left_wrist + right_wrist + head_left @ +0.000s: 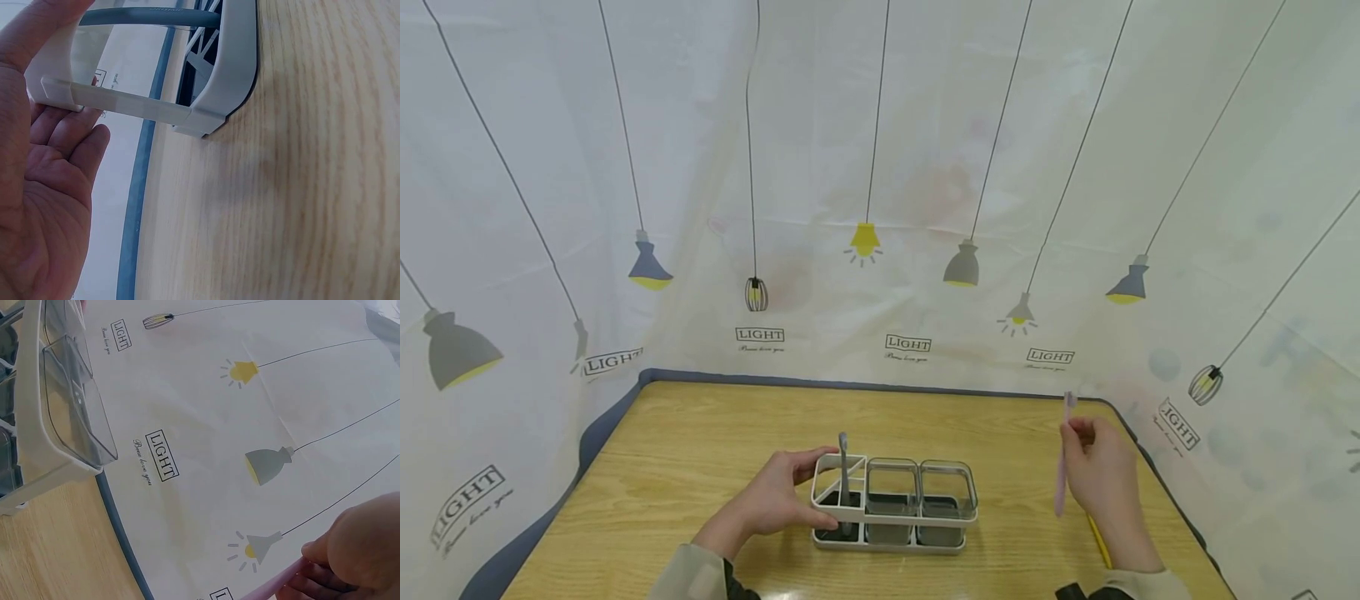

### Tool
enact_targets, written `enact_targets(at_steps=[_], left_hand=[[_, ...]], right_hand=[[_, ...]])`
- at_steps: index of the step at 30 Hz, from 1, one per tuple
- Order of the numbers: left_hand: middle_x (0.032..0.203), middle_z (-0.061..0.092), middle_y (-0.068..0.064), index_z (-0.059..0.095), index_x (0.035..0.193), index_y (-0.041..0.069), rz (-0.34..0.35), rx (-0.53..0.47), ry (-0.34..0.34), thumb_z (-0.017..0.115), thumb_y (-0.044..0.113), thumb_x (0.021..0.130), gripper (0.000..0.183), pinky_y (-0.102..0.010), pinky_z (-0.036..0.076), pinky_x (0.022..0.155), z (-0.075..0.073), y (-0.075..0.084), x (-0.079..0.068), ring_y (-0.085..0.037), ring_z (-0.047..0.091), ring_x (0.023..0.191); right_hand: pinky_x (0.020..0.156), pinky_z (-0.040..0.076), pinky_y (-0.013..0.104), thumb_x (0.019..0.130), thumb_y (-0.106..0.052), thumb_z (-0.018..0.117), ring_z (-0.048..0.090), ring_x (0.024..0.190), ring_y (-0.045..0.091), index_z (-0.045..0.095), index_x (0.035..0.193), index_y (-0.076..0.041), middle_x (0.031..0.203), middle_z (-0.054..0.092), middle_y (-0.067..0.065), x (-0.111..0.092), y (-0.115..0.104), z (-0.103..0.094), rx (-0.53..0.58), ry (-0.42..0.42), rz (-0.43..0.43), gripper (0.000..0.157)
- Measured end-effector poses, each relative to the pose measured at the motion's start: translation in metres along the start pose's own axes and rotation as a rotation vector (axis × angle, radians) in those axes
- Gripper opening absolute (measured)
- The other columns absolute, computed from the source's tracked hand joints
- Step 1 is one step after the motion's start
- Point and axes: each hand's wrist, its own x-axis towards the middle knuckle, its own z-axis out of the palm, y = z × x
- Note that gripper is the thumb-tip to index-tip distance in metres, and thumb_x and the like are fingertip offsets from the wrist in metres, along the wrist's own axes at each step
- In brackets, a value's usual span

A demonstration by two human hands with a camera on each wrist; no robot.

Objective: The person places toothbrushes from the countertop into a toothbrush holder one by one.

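A white toothbrush holder (895, 517) stands on the table, with two clear cups (893, 477) and a divided section at its left end. Upright in that section is a grey toothbrush (844, 467), its handle (144, 17) crossing the top of the left wrist view. My left hand (767, 497) grips the holder's left end, thumb at the front and fingers behind. Off to the right, my right hand (1103, 479) pinches a pale purple toothbrush (1061, 483) between thumb and fingers, bristle head up. Only part of its handle (281, 581) shows in the right wrist view.
A thin yellow stick-like thing (1099, 540) lies on the wooden table (722, 417), partly under my right wrist. A white curtain (820, 150) printed with lamps surrounds the table's back and sides. A dark blue edging (820, 383) runs along the table's border.
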Motion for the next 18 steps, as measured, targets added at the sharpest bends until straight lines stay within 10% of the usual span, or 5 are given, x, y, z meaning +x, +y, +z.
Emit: enact_targets(at_steps=[18], left_hand=[[0.151,0.058,-0.009,0.053,0.156,0.018,-0.007,0.02,0.002,0.101,0.035,0.072,0.099,-0.054,0.044,0.115,0.0,-0.001,0.001,-0.034,0.053,0.141]], right_hand=[[0.066,0.044,0.006,0.104,-0.008,0.068,0.069,0.089,0.034,0.069,0.11,0.008,0.102,0.07,0.022,-0.002,-0.025,-0.001,0.084,0.082,-0.059,0.017]])
